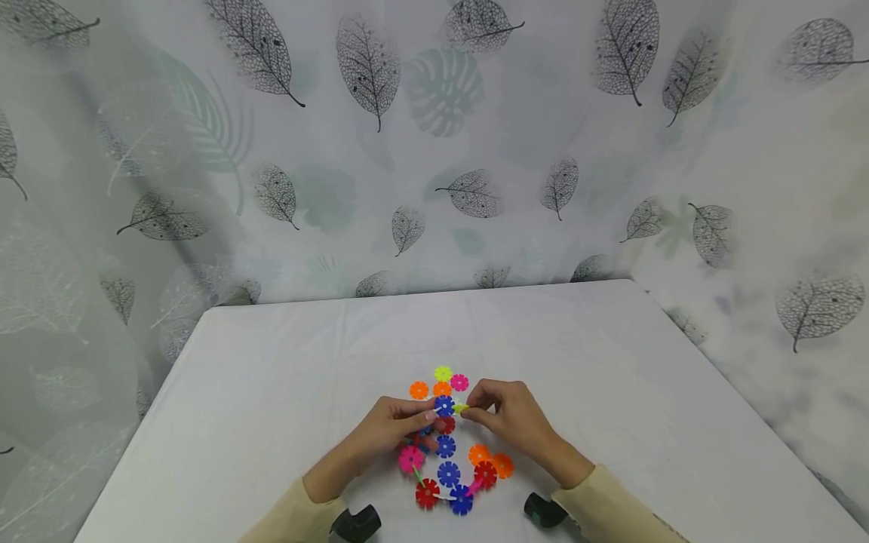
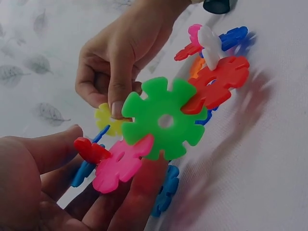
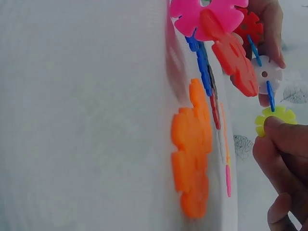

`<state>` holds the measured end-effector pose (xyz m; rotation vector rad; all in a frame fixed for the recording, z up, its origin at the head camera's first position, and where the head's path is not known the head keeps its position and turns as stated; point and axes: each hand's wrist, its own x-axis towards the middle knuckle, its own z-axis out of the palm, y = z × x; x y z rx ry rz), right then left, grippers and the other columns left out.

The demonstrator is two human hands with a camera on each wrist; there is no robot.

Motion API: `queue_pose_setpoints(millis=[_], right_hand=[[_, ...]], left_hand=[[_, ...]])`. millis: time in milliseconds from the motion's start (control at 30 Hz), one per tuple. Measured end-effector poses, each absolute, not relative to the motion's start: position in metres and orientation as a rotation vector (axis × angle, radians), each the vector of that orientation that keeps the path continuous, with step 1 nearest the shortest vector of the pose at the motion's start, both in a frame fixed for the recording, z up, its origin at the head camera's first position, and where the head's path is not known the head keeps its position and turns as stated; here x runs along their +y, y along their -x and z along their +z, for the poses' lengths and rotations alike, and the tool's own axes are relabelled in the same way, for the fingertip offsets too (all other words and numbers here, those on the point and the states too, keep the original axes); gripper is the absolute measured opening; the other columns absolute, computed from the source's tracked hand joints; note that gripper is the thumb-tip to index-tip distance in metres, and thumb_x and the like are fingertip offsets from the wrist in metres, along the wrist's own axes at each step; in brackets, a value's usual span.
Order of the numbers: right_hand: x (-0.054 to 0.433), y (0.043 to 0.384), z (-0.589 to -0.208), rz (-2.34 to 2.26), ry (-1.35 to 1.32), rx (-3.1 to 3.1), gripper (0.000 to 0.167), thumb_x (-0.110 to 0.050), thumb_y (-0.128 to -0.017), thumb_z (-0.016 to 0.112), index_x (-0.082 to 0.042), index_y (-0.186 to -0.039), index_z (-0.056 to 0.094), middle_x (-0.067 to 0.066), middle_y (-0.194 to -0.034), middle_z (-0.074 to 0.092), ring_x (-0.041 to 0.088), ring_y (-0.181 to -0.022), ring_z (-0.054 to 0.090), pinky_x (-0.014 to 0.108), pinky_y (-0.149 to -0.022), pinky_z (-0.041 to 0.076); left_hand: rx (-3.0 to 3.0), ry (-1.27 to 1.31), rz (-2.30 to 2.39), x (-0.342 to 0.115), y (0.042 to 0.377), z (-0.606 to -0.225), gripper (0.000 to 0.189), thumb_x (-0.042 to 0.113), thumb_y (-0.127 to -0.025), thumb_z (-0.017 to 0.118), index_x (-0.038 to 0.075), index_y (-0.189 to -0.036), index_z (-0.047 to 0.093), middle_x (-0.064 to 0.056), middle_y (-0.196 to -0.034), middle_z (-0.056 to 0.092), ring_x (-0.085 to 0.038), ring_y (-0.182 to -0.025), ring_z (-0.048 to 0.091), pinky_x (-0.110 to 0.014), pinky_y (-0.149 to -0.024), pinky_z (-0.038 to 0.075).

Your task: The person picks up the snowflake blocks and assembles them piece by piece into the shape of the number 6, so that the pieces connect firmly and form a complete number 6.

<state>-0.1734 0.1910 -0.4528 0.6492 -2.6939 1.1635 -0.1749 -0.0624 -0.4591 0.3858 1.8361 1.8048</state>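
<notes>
Clamping linked discs point(image 1: 410, 458) in left hand point(image 1: 390, 430), with thumb and fingers curled round upper end. Pinching yellow disc point(image 3: 286, 115) between thumb and finger of right hand point(image 1: 512, 418), at 3 o'clock of left hand in head view. Holding hands apart, near each other, above white surface point(image 1: 271, 377).

Bringing yellow disc right up against blue disc point(image 1: 444, 406), at its 3 o'clock; being unable to tell whether slotted in. Showing small white disc point(image 3: 275, 74) joined at 12 o'clock of that blue one, edge-on in right wrist view.

Following chain from left hand round past 6 o'clock, head view: pink, green disc point(image 2: 149, 113), red disc point(image 1: 427, 494), long white disc point(image 2: 210, 45) seen near edge-on, second blue disc point(image 1: 461, 499), second pink disc point(image 1: 473, 488), second red disc point(image 1: 485, 475).

Seeing flat discs at 12 o'clock of hands: lime disc point(image 1: 443, 373), loose pink disc point(image 1: 459, 382), two orange discs point(image 1: 419, 390). Running toward 6 o'clock: loose red disc point(image 1: 446, 425), two loose blue discs point(image 1: 449, 473). Lying at 5 o'clock: orange pair point(image 1: 503, 465), near second red disc.

Wearing beige sleeves point(image 1: 299, 516). Showing leaf-print curtain point(image 1: 434, 151) at 12 o'clock.
</notes>
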Motion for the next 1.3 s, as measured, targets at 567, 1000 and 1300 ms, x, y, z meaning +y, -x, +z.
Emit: queue_pose_setpoints(millis=[567,1000,1300], right_hand=[[0.196,0.176,-0.460,1.276,-0.656,-2.650,0.013,-0.022,-0.085,0.084,-0.025,-0.085,0.072,-0.019,-0.082,0.069,0.004,-0.074,0.064,0.026,-0.066,0.053],[0.200,0.176,-0.449,1.431,-0.699,-2.787,0.029,-0.022,-0.084,0.085,-0.017,-0.111,0.074,-0.010,-0.100,0.073,0.006,-0.089,0.069,0.030,-0.078,0.057],[0.210,0.180,-0.437,1.407,-0.532,-2.652,0.045,-0.034,-0.093,0.075,-0.021,-0.135,0.063,-0.007,-0.119,0.070,0.011,-0.106,0.067,0.037,-0.086,0.056]], left_hand=[[1.871,-0.445,1.791,-0.060,0.174,-0.458,0.042,0.022,-0.103,0.062,-0.001,-0.138,0.060,-0.019,-0.112,0.073,-0.029,-0.086,0.075,-0.036,-0.095,0.054],[1.865,-0.358,1.814,-0.058,0.175,-0.462,0.049,0.022,-0.102,0.061,0.003,-0.146,0.052,-0.020,-0.112,0.072,-0.033,-0.090,0.074,-0.040,-0.096,0.054],[1.911,-0.305,1.780,-0.058,0.174,-0.459,0.051,0.025,-0.103,0.058,0.004,-0.149,0.049,-0.015,-0.110,0.072,-0.029,-0.091,0.073,-0.036,-0.089,0.056]])
